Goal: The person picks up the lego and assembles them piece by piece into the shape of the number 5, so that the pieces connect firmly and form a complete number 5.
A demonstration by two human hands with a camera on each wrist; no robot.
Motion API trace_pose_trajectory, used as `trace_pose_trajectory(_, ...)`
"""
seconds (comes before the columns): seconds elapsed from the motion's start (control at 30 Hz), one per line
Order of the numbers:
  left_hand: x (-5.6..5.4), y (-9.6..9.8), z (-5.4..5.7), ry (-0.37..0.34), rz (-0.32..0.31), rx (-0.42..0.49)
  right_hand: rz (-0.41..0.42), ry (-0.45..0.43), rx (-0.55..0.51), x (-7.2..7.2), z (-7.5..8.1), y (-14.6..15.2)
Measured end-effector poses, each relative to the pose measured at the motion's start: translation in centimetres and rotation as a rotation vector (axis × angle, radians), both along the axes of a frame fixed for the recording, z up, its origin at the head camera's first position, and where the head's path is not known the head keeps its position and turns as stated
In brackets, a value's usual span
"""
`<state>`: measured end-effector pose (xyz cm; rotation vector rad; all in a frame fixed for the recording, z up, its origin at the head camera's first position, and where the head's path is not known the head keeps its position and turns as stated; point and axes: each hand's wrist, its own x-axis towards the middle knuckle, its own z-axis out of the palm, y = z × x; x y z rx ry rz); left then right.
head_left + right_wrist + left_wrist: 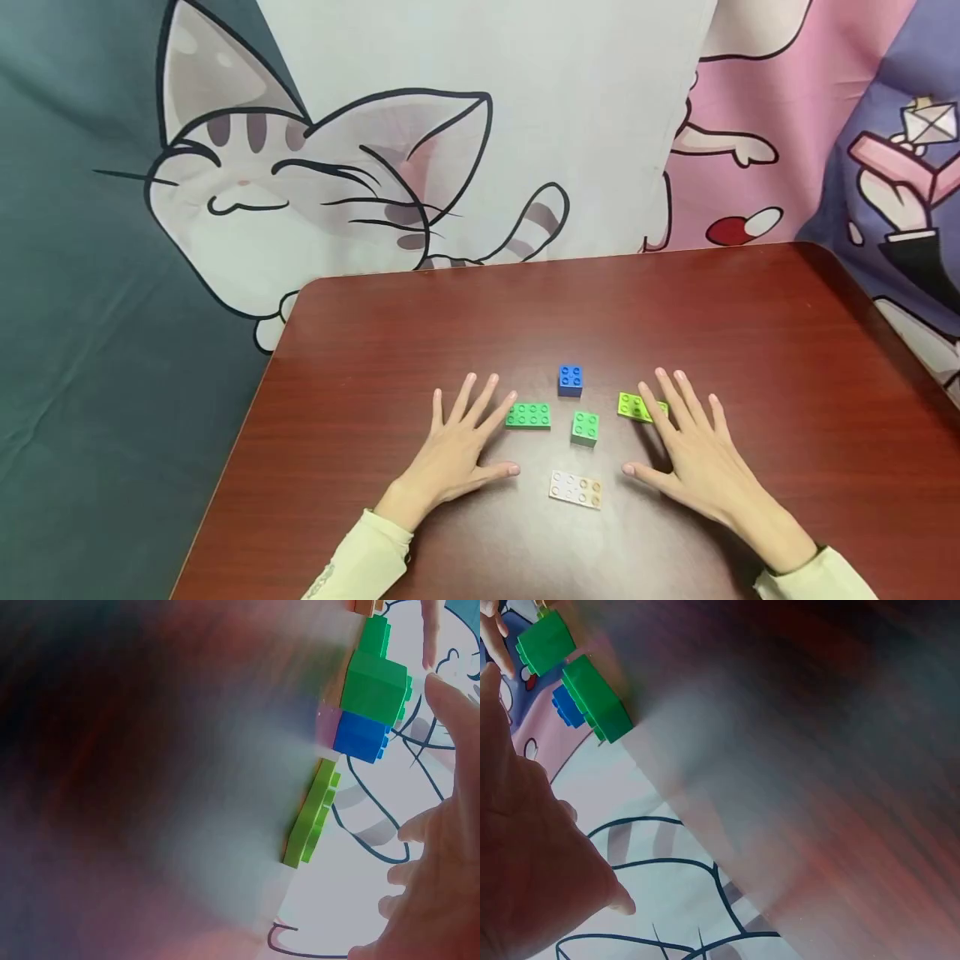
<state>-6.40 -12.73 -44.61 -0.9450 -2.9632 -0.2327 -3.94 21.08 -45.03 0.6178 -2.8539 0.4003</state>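
My left hand [452,454] is over the table with its fingers spread, its index fingertip at the left end of a long green brick [528,417]. On the other side, my right hand [701,462] spreads its fingers too, and its index finger overlaps a lime brick [633,406] in the head view. Between the hands stand a small square green brick [584,428] and, behind it, a blue brick [570,381]. Closer to me lies a long brick [574,489], white fading to tan. Neither hand holds anything. In the right wrist view the lime brick [311,817] shows side-on.
The bricks sit on a reddish-brown wooden table [420,333] with rounded far corners. Behind it hangs a cloth [600,100] printed with cartoon figures, including a cat; a dark green cloth [90,417] is at the left.
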Motion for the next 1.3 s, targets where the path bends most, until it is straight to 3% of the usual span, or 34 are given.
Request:
trace_pose_trajectory(0.17,0.5,0.7,0.0,0.004,-0.025,-0.03,0.038,0.035,-0.045,0.1,0.0,-0.2)
trace_pose_trajectory(0.47,0.8,2.4,1.0,0.016,-0.178,0.02,0.126,0.145,-0.163,-0.6,1.2,-0.2)
trace_pose_trajectory(0.7,1.8,3.5,0.7,0.033,-0.22,0.047,0.171,0.189,-0.183,-0.4,1.1,-0.7)
trace_pose_trajectory(1.0,2.3,5.2,0.5,0.068,-0.266,0.031,0.166,0.094,-0.149,-0.3,1.1,-1.7)
trace_pose_trajectory(1.3,2.1,6.4,0.1,0.034,-0.294,-0.038,0.144,-0.034,-0.13,-1.2,1.6,-3.2)
